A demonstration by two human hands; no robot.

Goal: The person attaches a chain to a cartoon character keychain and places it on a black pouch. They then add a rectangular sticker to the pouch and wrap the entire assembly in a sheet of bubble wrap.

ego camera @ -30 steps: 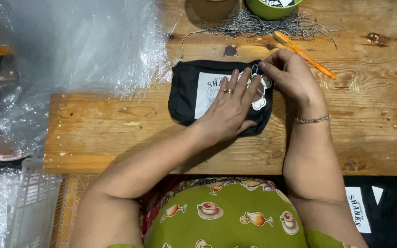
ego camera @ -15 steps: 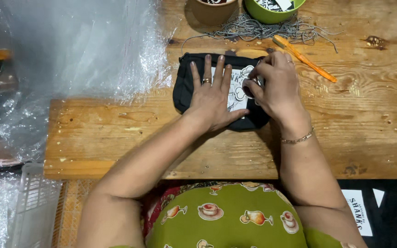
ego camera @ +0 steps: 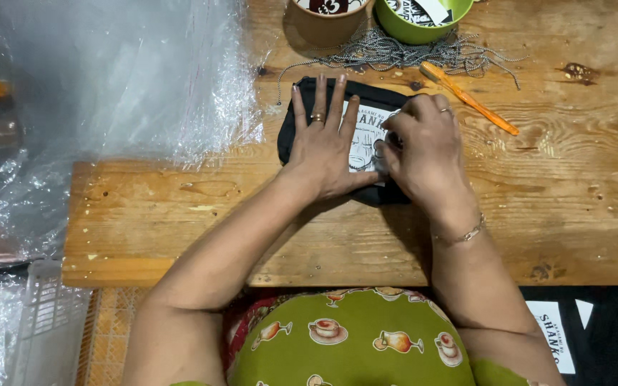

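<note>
You are pressing your left hand [ego camera: 327, 146] flat, fingers spread and grip released, on the black pouch [ego camera: 302, 132] lying on the wooden desk [ego camera: 538, 207]. Your right hand [ego camera: 423, 154] is curling over the pouch's white printed patch [ego camera: 366, 129]; whether its grip is pinching anything cannot be told.

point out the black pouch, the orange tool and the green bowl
black pouch [ego camera: 389, 98], head view, top right edge
orange tool [ego camera: 475, 101], head view, middle of the handle
green bowl [ego camera: 423, 32], head view, front wall
</note>
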